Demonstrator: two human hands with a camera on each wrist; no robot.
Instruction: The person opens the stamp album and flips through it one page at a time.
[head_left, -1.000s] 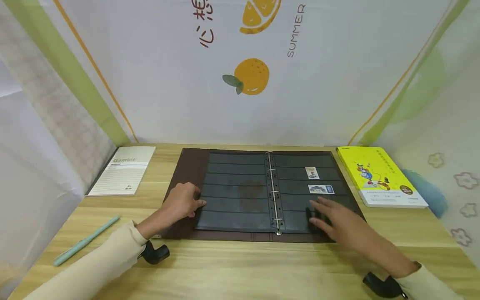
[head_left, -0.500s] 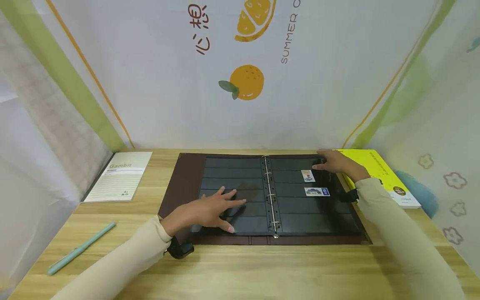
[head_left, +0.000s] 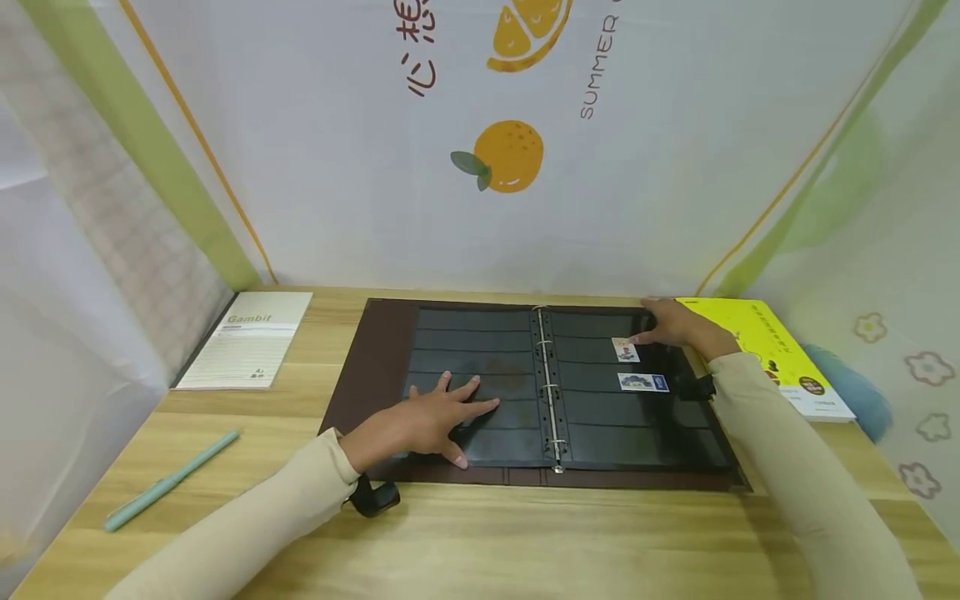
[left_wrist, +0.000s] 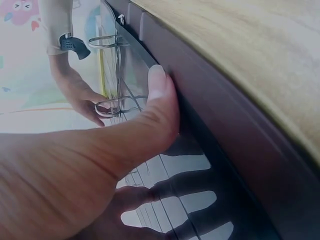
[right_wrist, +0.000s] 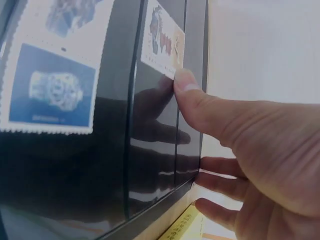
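Observation:
A brown ring-binder stamp album (head_left: 375, 342) lies spread out on the table, with black strip-pocket pages on both sides of its metal rings (head_left: 551, 400). My left hand (head_left: 427, 423) rests over the lower part of the left page, fingers spread and straight; its thumb lies by the page's lower edge in the left wrist view. Two stamps sit on the right page: a small upright one (head_left: 625, 353) above a wider blue-and-white one (head_left: 642, 382). My right hand (head_left: 686, 327) is at that page's upper right corner. Its thumb (right_wrist: 187, 87) touches the upright stamp's corner, and its other fingers extend past the page edge.
A yellow book (head_left: 780, 333) lies right of the album, partly behind the right arm. On the left are a white "Gambit" notebook (head_left: 247, 342) and a pale green pen (head_left: 172, 482). A printed white curtain (head_left: 360, 200) hangs behind the table (head_left: 525, 542).
The left hand has moved from the album's left edge onto the left page and spread out. My right hand went from the lower right page to its upper corner, its thumb now at the upright stamp.

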